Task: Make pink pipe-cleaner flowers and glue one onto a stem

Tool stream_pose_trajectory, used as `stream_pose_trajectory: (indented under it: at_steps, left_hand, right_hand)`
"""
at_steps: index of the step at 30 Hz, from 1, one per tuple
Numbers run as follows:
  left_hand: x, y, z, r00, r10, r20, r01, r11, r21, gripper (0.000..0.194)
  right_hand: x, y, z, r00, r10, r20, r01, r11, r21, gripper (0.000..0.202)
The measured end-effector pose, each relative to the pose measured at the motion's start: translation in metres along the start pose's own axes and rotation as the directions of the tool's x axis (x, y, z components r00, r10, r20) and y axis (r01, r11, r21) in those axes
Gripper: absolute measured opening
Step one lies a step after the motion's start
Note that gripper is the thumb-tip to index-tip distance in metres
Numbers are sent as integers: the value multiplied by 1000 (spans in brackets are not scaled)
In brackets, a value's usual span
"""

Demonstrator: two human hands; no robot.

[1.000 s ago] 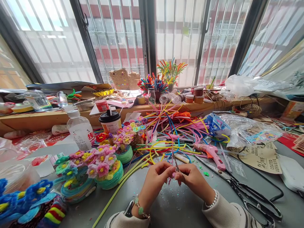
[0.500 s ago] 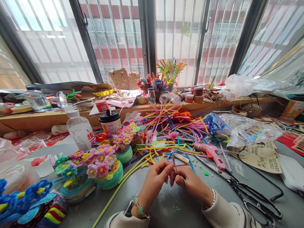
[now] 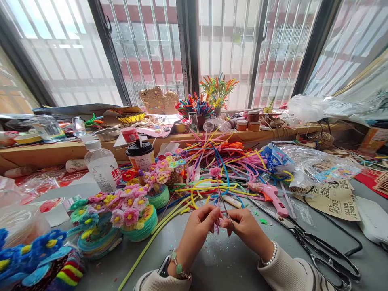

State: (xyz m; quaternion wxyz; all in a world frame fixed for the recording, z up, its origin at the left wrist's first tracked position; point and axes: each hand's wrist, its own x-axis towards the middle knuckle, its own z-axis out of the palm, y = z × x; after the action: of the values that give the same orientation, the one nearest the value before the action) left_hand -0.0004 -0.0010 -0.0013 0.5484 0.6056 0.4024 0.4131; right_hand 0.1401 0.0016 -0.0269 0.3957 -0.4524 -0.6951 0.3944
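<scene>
Bright daylight, backlit through windows (image 3: 227, 52) beyond the hands (image 3: 197, 228); far-left sky blown out. Soft sheen on surface (image 3: 224, 260) between wrists. Wide-angle stretch toward both edges.

Daylight enters through barred, dark-framed windows (image 3: 188, 52) above a brown ledge (image 3: 257, 137) and a grey tabletop (image 3: 233, 262).

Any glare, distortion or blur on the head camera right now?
Head view throughout: upper-left window washed out; tabletop shows pale sheen; outer frames lean, likely lens distortion; left hand, right hand fairly sharp; pink strands too fine to resolve.
</scene>
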Motion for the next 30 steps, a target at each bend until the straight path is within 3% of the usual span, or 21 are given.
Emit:
stream_pose_trajectory:
  at_steps: [6, 12, 30]
  left_hand:
    - [-1, 3, 1, 1000, -9, 9, 9, 1000, -17, 27]
    - [-1, 4, 2, 999, -9, 35, 10, 1000, -17, 27]
    - [1, 1, 1, 1000, 7, 3, -7, 1000, -2, 28]
  right_hand:
    - [-1, -3, -1, 984, -99, 147, 95, 995, 38, 64]
    - [-2, -6, -2, 978, -91, 186, 82, 995, 56, 60]
    - [0, -1, -1, 999, 35, -23, -36, 999, -16, 51]
